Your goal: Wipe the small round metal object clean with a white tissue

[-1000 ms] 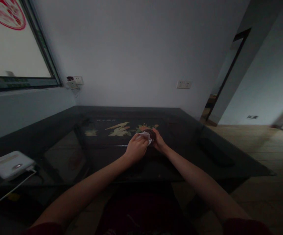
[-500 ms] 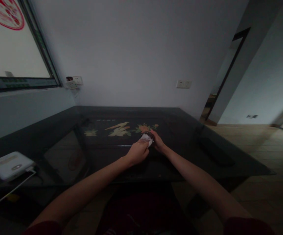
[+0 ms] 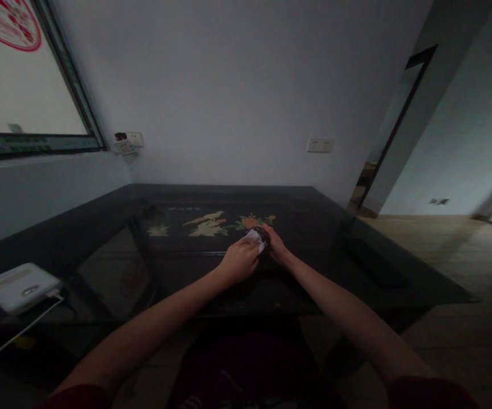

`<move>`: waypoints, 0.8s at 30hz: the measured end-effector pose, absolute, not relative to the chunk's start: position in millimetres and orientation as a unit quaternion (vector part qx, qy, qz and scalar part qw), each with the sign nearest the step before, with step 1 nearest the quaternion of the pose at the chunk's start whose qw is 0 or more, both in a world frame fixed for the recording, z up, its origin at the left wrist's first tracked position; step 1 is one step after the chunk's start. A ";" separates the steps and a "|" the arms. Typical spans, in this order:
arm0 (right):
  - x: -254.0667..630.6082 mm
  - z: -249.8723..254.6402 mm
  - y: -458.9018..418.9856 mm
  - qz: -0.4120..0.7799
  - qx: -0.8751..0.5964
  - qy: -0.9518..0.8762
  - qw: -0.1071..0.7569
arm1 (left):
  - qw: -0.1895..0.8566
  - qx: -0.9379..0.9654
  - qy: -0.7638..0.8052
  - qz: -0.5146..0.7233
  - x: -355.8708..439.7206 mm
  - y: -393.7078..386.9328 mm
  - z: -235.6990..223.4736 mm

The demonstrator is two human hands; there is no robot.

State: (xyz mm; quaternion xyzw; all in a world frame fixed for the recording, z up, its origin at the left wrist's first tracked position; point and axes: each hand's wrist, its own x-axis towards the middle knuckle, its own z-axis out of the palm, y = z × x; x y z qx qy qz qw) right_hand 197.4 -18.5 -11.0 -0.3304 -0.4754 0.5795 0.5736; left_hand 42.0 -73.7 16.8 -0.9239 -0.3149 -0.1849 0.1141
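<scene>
Over the front middle of the dark table, my left hand (image 3: 240,261) is closed on a crumpled white tissue (image 3: 254,236). It presses the tissue against a small dark, shiny, rounded object (image 3: 266,238). From the right side, my right hand (image 3: 277,247) is wrapped around that object and steadies it. The object's kind is hard to make out, since fingers and tissue cover much of it. Both hands meet just in front of the printed flower picture (image 3: 252,221) in the tabletop.
The dark glossy table (image 3: 229,193) reaches to the wall. At its left lies a white box-shaped device (image 3: 20,287) with a white cable (image 3: 18,336) running off the front edge. A long dark item (image 3: 376,264) lies on the right. Wall sockets (image 3: 320,145) are behind.
My left hand and the tissue have shifted very slightly against the dark object, which looks turned a little. My right hand keeps its hold in nearly the same place.
</scene>
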 end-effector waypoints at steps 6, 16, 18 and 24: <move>200.0 -13.3 -14.1 0.598 -0.353 -0.432 0.575 | 0.196 -0.910 -0.290 -0.221 40.3 -70.5 11.1; 201.5 -13.6 -15.8 0.603 -0.343 -0.431 0.578 | 0.212 -0.908 -0.298 -0.202 43.1 -73.3 8.6; 200.4 -14.5 -17.3 0.598 -0.336 -0.453 0.569 | 0.191 -0.922 -0.278 -0.191 43.4 -72.6 8.0; 197.8 -11.8 -19.9 0.582 -0.327 -0.471 0.576 | 0.039 -0.933 -0.272 -0.230 43.3 -67.2 3.0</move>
